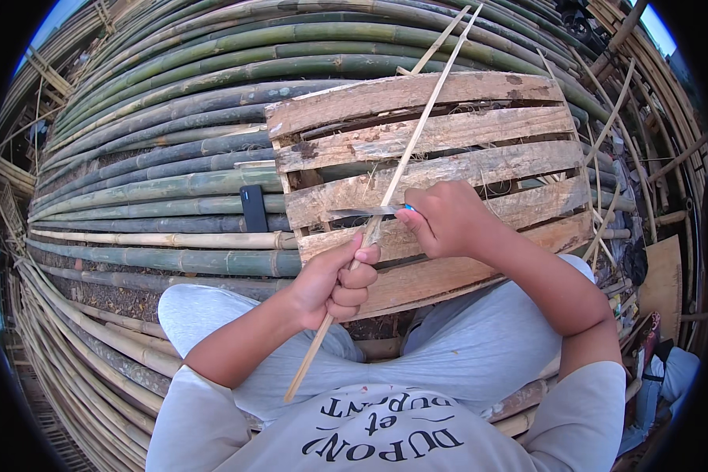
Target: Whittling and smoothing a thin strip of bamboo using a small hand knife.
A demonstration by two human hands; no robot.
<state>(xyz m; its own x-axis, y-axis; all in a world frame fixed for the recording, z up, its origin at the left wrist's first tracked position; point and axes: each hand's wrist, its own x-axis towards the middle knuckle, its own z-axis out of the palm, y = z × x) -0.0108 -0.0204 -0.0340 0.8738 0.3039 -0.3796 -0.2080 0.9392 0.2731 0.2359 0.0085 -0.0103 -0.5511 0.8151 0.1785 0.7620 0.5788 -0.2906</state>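
My left hand (341,285) is closed around a long, thin bamboo strip (411,149), just below its middle. The strip slants from near my lap up to the far right, passing over a slatted wooden crate (440,122). In my right hand (447,219) is a knife, its blue handle mostly hidden by my fingers. The knife blade (367,212) points left and lies across the strip, just above my left fist. I cannot tell whether the blade's edge bites into the strip.
Long green and grey bamboo poles (212,189) lie side by side beyond and left of the crate. A dark phone (253,208) rests on them. More split strips (612,114) stand at the right, near a flat brown board (659,287). A blue-grey cloth item (676,374) lies at the lower right.
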